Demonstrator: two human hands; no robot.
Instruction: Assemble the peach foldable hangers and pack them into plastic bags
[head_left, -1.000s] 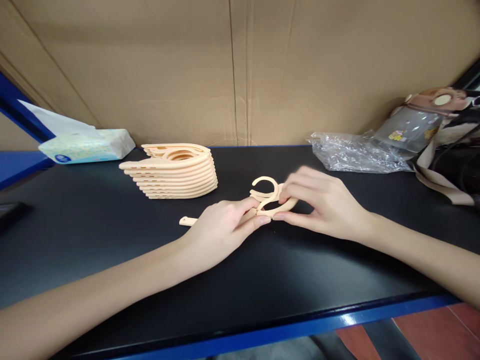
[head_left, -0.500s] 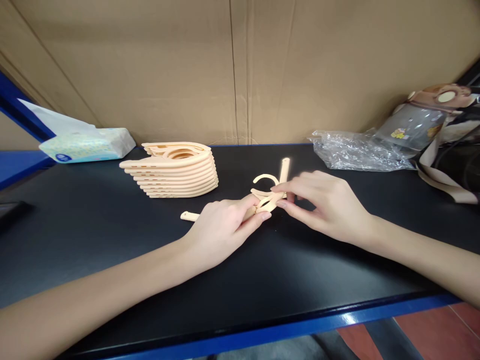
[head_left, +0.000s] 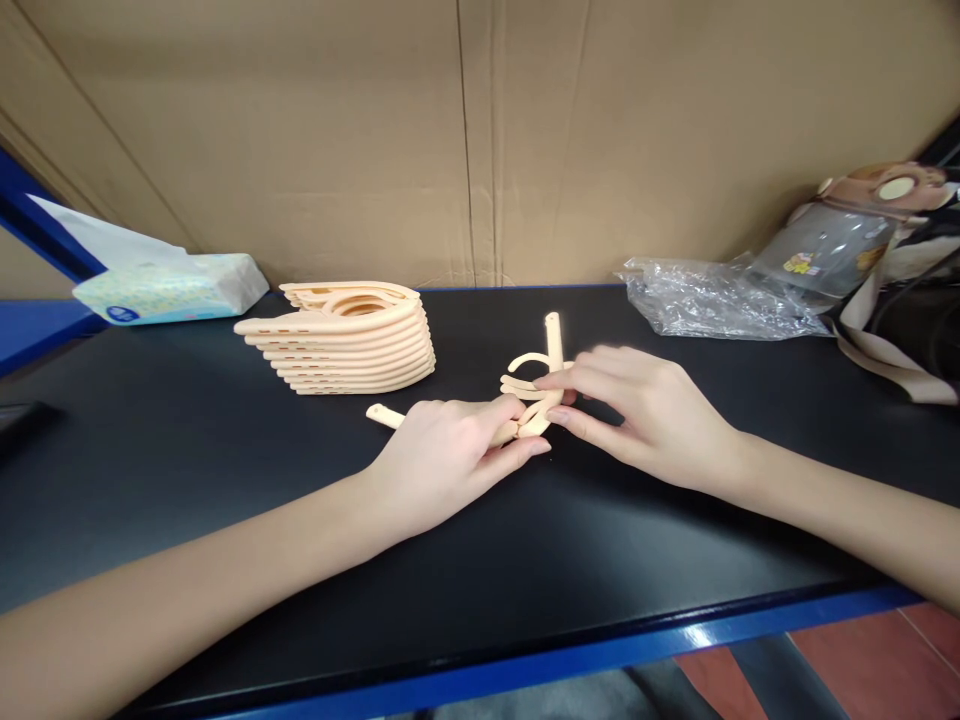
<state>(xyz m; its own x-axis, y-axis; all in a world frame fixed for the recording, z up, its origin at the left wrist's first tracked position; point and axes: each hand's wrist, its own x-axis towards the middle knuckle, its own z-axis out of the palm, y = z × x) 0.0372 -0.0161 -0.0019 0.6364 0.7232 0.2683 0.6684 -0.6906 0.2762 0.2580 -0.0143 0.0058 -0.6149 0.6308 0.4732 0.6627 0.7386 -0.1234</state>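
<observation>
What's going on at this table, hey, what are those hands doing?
A person is working with both hands on what looks like a cream hanger at the black table. The left hand grips one arm of it, while the right hand pinches it near the other arm, which points away toward the cardboard. A stack of similar cream pieces stands behind the left hand, with a tissue pack farther left.

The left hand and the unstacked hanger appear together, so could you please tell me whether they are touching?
Touching: the head view shows the left hand closed over one arm of the unstacked hanger, the arm's end poking out.
</observation>
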